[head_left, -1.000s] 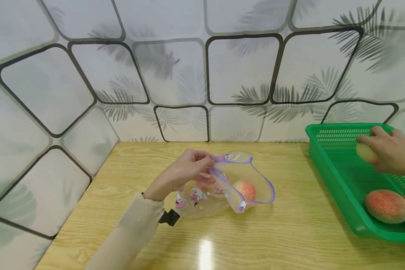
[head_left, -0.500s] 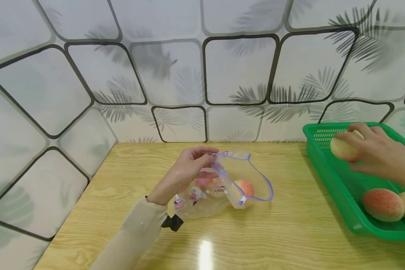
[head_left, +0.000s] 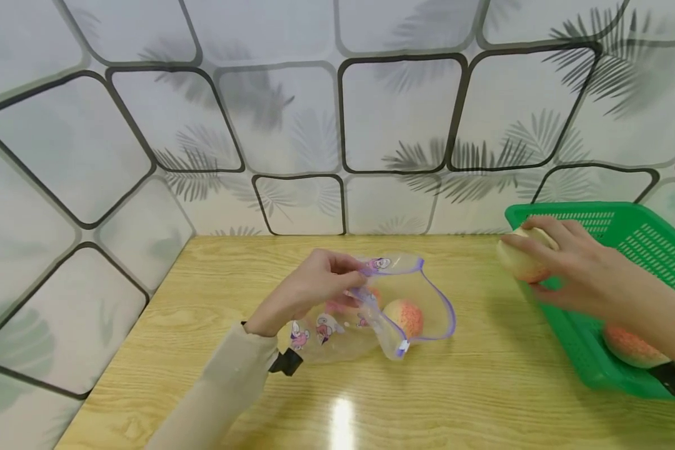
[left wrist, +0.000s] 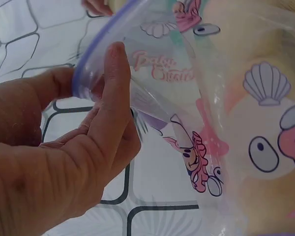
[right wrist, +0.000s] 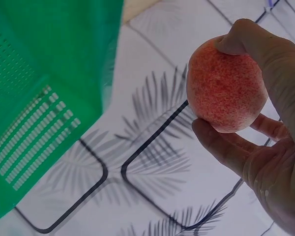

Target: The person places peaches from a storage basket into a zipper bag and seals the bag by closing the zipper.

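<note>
A clear zip bag (head_left: 337,340) with purple edging and pink cartoon prints lies on the table, its mouth spread toward the right. My left hand (head_left: 309,284) pinches the bag's rim at the upper left of the opening; the left wrist view shows thumb and fingers on the purple strip (left wrist: 96,54). Inside the bag is a peach (head_left: 406,317), with more rounded fruit behind the printed film. My right hand (head_left: 582,269) grips another peach (head_left: 523,255), pale on one side and red on the other (right wrist: 226,86), above the left rim of the green basket.
The green plastic basket (head_left: 568,350) stands at the right of the wooden table (head_left: 472,400). A red peach (head_left: 632,347) lies in it, partly hidden by the right forearm. Patterned wall covering (head_left: 399,119) rises behind and at the left.
My right hand has carried the peach leftward from inside the basket to its left rim. The left hand stays at the bag's rim, with the opening shifting slightly.
</note>
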